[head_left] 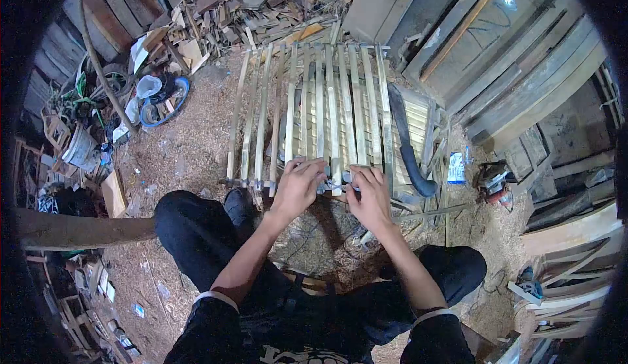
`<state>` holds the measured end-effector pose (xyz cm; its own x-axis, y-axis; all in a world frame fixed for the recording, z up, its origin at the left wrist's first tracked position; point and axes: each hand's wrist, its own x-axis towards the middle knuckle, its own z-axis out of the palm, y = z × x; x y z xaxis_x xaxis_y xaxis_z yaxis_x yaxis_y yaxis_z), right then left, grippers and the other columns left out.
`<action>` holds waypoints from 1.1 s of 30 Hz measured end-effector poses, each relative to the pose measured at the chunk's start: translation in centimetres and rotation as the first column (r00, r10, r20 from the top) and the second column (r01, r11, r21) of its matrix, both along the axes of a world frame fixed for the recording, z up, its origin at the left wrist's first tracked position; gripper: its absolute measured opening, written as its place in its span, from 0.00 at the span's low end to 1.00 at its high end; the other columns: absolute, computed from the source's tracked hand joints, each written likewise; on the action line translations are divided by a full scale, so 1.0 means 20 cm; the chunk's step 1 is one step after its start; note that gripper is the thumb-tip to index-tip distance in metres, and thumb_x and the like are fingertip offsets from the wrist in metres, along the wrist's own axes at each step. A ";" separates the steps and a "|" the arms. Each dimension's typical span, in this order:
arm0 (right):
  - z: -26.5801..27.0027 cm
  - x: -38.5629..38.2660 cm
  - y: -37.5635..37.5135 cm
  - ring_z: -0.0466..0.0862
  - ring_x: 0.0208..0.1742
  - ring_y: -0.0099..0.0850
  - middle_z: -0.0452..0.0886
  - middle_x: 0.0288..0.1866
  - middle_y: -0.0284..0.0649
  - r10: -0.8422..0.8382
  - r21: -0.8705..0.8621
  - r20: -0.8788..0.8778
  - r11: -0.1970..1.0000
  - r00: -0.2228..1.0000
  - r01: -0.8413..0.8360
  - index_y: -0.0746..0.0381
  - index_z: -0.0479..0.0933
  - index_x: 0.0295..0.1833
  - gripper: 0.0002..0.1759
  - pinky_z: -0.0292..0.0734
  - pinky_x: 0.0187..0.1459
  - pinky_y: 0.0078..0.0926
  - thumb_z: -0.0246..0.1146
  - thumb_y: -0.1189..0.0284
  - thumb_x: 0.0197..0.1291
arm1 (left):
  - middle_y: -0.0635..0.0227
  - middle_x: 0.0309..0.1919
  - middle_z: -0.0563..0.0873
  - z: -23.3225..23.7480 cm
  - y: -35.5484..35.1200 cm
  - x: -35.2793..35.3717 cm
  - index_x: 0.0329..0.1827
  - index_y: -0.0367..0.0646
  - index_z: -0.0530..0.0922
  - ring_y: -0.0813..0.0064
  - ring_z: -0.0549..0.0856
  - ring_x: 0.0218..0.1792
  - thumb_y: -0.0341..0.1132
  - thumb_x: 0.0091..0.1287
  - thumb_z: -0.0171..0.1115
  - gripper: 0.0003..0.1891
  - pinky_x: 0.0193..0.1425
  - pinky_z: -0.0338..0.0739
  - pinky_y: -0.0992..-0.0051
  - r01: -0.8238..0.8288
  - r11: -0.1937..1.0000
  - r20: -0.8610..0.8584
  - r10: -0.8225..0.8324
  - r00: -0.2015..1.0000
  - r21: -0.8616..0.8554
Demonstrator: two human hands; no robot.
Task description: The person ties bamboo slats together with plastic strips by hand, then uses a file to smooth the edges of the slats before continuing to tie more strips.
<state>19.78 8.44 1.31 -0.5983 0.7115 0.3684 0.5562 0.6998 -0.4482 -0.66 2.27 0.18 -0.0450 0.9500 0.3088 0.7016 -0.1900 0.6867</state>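
A panel of thin wooden slats (332,112) lies in front of me, its slats side by side and pointing away. My left hand (301,184) is at the near slat ends, fingers curled together over them. Just to its right, my right hand (369,197) has its thumb and fingers closed at the same edge. Between the fingertips shows a thin bluish-grey piece (335,186), perhaps cord; what each hand pinches is too small to make out. More slats (415,125) lie beneath the panel. A dark curved tube-like piece (409,155) stands along its right side.
Sawdust covers the floor (190,128). Wood offcuts (229,20) are heaped at the back. A blue basin (167,105) sits at left, boards (517,69) lean at right. A power tool (497,184) lies on the right, and a beam (85,228) reaches my left knee.
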 end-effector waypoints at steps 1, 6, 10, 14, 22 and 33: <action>0.00 0.00 0.00 0.78 0.56 0.43 0.85 0.58 0.41 -0.012 -0.008 0.024 1.000 1.000 0.012 0.65 0.75 0.37 0.08 0.69 0.61 0.44 0.68 0.76 0.58 | 0.58 0.56 0.89 -0.01 0.00 0.01 0.53 0.39 0.84 0.57 0.84 0.61 0.26 0.68 0.65 0.12 0.71 0.67 0.60 -0.019 1.000 -0.026 0.019 0.999 0.008; -0.01 -0.01 0.00 0.77 0.55 0.40 0.82 0.53 0.42 -0.021 0.015 0.072 1.000 0.997 0.020 0.66 0.80 0.51 0.15 0.70 0.60 0.44 0.66 0.74 0.58 | 0.60 0.51 0.90 -0.01 0.01 0.03 0.52 0.39 0.83 0.61 0.87 0.55 0.26 0.67 0.66 0.11 0.68 0.70 0.61 -0.054 0.994 -0.119 0.064 0.991 0.091; -0.02 -0.01 -0.01 0.78 0.54 0.40 0.82 0.51 0.43 -0.028 0.005 0.113 1.000 0.993 0.028 0.69 0.79 0.58 0.20 0.70 0.59 0.44 0.66 0.75 0.59 | 0.60 0.49 0.91 -0.07 0.03 0.05 0.49 0.40 0.83 0.61 0.87 0.54 0.24 0.65 0.66 0.10 0.68 0.70 0.60 -0.092 0.991 -0.079 0.100 0.992 0.096; -0.02 -0.01 -0.02 0.78 0.53 0.40 0.82 0.51 0.45 -0.028 0.052 0.100 0.998 0.995 0.023 0.70 0.79 0.57 0.20 0.72 0.57 0.43 0.65 0.75 0.59 | 0.61 0.49 0.90 -0.09 0.03 0.05 0.49 0.41 0.83 0.61 0.88 0.51 0.23 0.64 0.66 0.11 0.66 0.72 0.59 -0.093 0.990 -0.078 0.101 0.992 0.106; 0.02 0.00 0.01 0.82 0.51 0.44 0.89 0.51 0.43 -0.063 -0.098 -0.069 0.994 0.996 0.056 0.64 0.80 0.37 0.07 0.78 0.52 0.43 0.72 0.74 0.57 | 0.62 0.45 0.92 -0.07 0.06 -0.02 0.43 0.43 0.88 0.60 0.88 0.46 0.33 0.66 0.71 0.06 0.65 0.70 0.65 -0.097 0.995 0.025 0.097 0.995 0.027; 0.01 0.04 0.13 0.87 0.43 0.30 0.90 0.42 0.42 -0.200 -0.559 -0.398 0.827 0.895 -0.063 0.67 0.84 0.41 0.09 0.80 0.48 0.30 0.74 0.73 0.62 | 0.66 0.34 0.93 0.05 0.08 0.01 0.41 0.39 0.89 0.73 0.89 0.36 0.34 0.66 0.74 0.08 0.54 0.77 0.70 -0.095 0.988 0.172 0.115 0.978 -0.121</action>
<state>20.58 10.98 1.61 -0.4182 0.9018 0.1088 0.2560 0.2319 -0.9384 -0.53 3.93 1.23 -0.1911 0.9651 0.1791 0.5781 -0.0368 0.8151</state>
